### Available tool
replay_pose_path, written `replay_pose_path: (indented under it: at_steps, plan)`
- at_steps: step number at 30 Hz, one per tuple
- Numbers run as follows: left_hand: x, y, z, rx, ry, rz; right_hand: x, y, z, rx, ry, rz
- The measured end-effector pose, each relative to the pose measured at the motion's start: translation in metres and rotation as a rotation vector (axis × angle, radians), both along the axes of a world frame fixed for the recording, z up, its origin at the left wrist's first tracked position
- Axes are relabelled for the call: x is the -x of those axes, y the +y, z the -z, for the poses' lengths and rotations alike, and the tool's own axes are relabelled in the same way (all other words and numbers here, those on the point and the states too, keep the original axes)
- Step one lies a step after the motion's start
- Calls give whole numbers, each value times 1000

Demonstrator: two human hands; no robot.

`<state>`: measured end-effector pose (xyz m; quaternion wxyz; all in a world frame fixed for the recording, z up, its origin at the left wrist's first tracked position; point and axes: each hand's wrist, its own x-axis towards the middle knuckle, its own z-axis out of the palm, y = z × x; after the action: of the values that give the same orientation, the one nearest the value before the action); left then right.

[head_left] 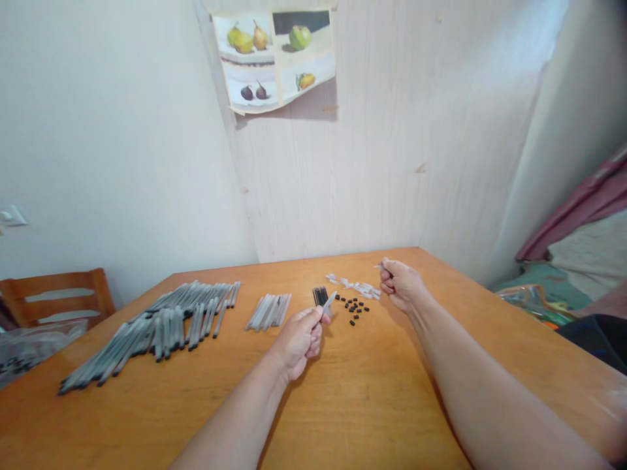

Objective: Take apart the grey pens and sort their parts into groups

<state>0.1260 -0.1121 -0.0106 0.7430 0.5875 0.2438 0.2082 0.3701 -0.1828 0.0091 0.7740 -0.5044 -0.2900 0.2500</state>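
My left hand (300,339) is closed round a grey pen barrel (328,302) that sticks up out of the fist over the wooden table (372,391). Farther back, my right hand (401,284) pinches a thin clear piece (379,266), just above a scatter of small clear parts (357,286). Between the hands lie several small black caps (353,308) and a short bundle of black refills (320,295). A small batch of grey barrels (269,311) lies left of my left hand, and a big spread of grey pens (157,326) covers the table's left side.
A wooden chair (53,297) stands at the left edge, with a clear plastic bag (29,349) beside it. The walls meet behind the table, with a fruit poster (274,59) up on them. Bedding and cloth (582,248) lie at the right.
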Motion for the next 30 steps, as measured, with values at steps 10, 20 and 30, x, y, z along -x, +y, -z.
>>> replay_pose_path:
  at_steps: [10, 20, 30]
  plan:
    - [5, 22, -3, -5, -119, -216, -13, 8, 28, 217, -167, 217]
    - [13, 46, -4, 5, -190, -361, -25, 13, 52, 499, -473, 389]
    - [13, 51, -4, 53, -194, -388, -10, 14, 44, 934, -893, 401]
